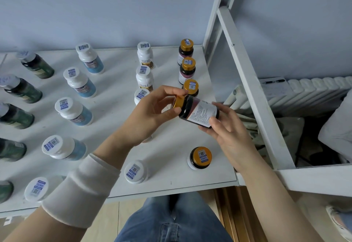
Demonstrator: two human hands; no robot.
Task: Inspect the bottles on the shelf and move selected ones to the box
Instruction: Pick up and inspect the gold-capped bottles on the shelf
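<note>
A dark bottle with a gold cap (198, 111) lies on its side in the air above the white shelf (171, 146), its white printed label turned up. My left hand (152, 112) pinches the gold cap end. My right hand (226, 129) cradles the bottle's base, thumb on the label. Three more gold-capped dark bottles (187, 68) stand in a row behind it and one (200, 158) stands near the shelf's front right. No box is in view.
Rows of white-capped bottles (144, 78), blue-labelled bottles (80, 83) and dark green bottles (21, 89) stand on the shelf to the left. A white shelf post (253, 89) slants on the right, with a radiator (304, 93) behind it.
</note>
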